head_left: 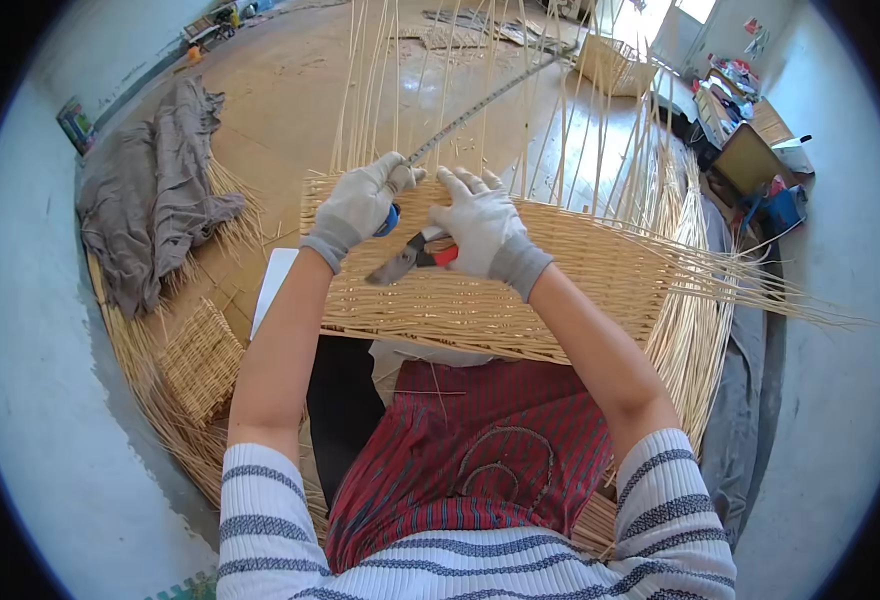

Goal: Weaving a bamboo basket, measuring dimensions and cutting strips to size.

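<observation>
A woven wicker panel (520,290) lies across in front of me, long upright stakes (450,90) rising from its far edge. In a white glove with a grey cuff, my left hand (358,202) closes around a tape measure, whose blue case (389,221) shows beside the palm. The measuring tape (490,100) runs out from its fingers, slanting far and right. My gloved right hand (482,222) rests by the panel's far edge, fingers partly stretched. Pruning shears (400,264) with a red handle are tucked in its palm, blades toward the lower left; the grip is partly hidden.
Loose wicker strands (695,350) bundle along the right, with more on the left beside a small woven piece (203,360). A grey cloth (155,190) lies heaped at left. Farther off stand a wicker basket (612,66) and a cluttered bench (750,120).
</observation>
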### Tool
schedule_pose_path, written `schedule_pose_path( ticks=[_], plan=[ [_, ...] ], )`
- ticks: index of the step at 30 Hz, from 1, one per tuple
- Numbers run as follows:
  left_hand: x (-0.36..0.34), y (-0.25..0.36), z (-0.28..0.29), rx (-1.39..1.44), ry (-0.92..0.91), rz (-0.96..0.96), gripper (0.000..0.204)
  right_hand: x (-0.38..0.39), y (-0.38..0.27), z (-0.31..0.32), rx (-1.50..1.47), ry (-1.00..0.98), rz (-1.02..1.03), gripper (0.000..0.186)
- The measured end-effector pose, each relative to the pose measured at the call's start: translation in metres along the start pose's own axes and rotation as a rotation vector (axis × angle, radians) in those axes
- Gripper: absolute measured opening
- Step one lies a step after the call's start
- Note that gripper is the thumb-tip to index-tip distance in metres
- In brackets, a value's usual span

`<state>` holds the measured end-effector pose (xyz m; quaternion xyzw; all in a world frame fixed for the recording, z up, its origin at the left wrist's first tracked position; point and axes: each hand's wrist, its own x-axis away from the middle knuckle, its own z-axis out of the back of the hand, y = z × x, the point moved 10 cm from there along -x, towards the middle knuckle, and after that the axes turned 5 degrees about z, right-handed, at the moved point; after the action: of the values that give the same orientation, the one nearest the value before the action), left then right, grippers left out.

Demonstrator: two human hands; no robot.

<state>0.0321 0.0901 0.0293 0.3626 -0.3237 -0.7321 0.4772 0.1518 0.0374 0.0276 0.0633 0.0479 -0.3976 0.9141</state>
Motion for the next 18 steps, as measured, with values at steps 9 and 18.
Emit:
schedule_pose_path(
  ticks=[9,18],
  plan=[
    [-0.006,0.018,0.004,-0.149,0.035,-0.025,0.026,-0.001,0.004,0.017,-0.049,0.172,0.053,0.047],
    [0.046,-0.014,0.000,0.425,0.345,0.086,0.027,0.099,-0.055,0.016,-0.020,0.292,0.141,0.036]
  ],
)
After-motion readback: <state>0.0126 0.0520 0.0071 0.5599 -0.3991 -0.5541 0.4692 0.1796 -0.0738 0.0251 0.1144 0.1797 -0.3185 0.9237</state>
